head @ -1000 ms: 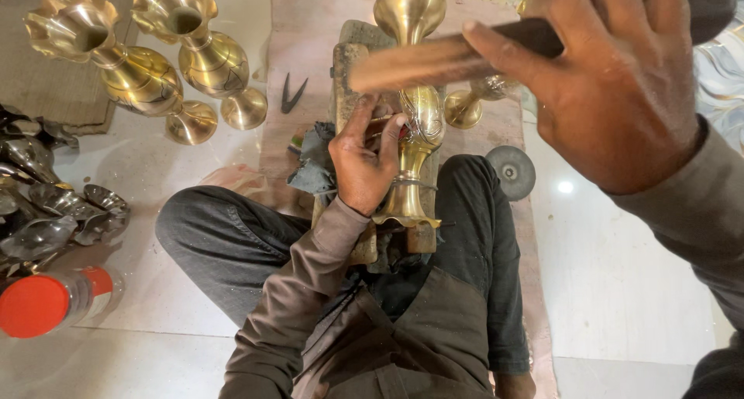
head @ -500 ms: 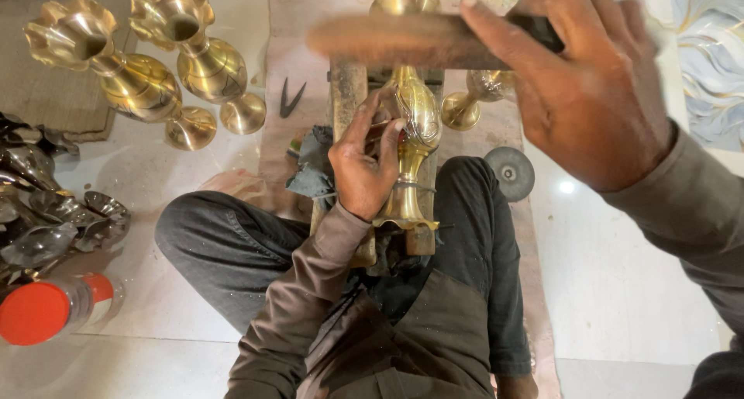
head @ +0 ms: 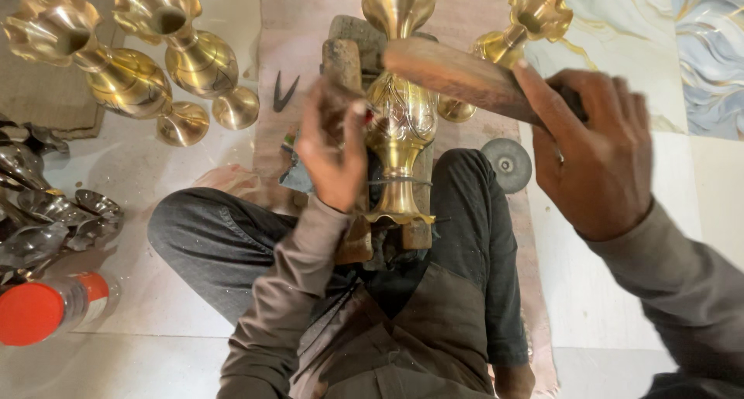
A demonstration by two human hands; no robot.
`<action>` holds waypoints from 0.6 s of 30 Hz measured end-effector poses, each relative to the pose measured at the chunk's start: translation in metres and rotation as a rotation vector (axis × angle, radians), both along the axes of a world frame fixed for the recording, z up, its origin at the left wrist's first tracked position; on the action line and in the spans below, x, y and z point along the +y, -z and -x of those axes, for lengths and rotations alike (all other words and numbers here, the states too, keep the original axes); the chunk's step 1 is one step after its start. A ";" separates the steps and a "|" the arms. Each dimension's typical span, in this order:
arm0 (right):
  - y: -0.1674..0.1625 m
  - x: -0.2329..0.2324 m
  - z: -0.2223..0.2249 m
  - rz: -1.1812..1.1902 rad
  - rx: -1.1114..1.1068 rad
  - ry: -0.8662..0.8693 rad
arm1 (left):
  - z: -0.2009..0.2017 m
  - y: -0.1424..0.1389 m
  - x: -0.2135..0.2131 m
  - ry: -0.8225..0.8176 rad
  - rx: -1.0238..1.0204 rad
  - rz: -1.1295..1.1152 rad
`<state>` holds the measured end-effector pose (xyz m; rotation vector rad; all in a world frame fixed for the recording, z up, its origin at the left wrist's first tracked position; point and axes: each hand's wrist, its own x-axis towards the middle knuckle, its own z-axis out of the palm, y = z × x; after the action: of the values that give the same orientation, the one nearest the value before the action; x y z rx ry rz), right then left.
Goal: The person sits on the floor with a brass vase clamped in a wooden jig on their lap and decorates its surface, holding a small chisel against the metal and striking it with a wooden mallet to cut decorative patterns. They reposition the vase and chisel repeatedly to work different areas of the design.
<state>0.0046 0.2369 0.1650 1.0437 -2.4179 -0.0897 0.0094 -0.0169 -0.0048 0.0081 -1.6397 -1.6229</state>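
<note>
— Right hand (head: 597, 162): what is gripped in it, and how is it set?

— A wooden mallet (head: 457, 75) is clasped there, fingers wrapped around the handle end. The head is carried across, just over the upper body of the brass vase (head: 401, 112), so the flat of the wood can be brought against the metal.

— And the left hand (head: 333, 147)?

— It is closed, pinched around something small and dark held against the side of the vase; blur hides what exactly, though a punch or chisel is likely. It is placed at the decorated belly, presumably so that a mark can be guided while the vase is steadied.

— Where is the vase kept?

— It is laid lengthwise between the crossed legs (head: 232, 236), mouth pointing away, foot toward the lap. It is bedded on a wooden block (head: 345, 62), and a wire seems to be passed around its narrow waist. That way it is probably kept from rolling under blows.

— What else is set around?

— Two finished-looking fluted vases (head: 139, 65) are laid on the floor to the left, touching each other, well out of the way. A third fluted vase (head: 519, 34) is seen behind the mallet. A pair of small pincers (head: 284, 93) is left on the mat (head: 298, 11) within reach, and a round disc (head: 507, 165) rests beside the right knee. A pile of silvery metal pieces (head: 46, 213) and a red-capped container (head: 46, 310) are kept at the far left.
</note>
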 end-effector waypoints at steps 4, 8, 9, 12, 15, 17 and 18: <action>0.053 0.016 -0.008 0.179 -0.207 0.068 | -0.007 -0.003 -0.021 0.277 0.023 -0.307; 0.094 0.014 -0.020 0.374 -0.376 0.129 | -0.009 -0.004 -0.014 0.344 0.000 -0.248; 0.098 0.014 -0.021 0.368 -0.387 0.150 | -0.008 -0.004 -0.009 0.351 0.000 -0.219; 0.098 0.012 -0.022 0.433 -0.334 0.098 | -0.013 -0.001 0.009 0.310 -0.045 -0.177; 0.085 0.016 -0.018 0.269 -0.269 0.098 | -0.016 0.001 0.016 0.305 -0.044 -0.133; 0.076 0.020 -0.017 0.257 -0.207 0.109 | -0.018 0.000 0.018 0.287 -0.028 -0.110; 0.073 0.022 -0.017 0.249 -0.177 0.113 | -0.018 -0.001 0.018 0.276 -0.022 -0.101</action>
<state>0.0212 0.2593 0.0920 0.8323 -2.5640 0.2702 0.0275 0.0006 -0.0036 -0.1556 -1.6289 -1.9182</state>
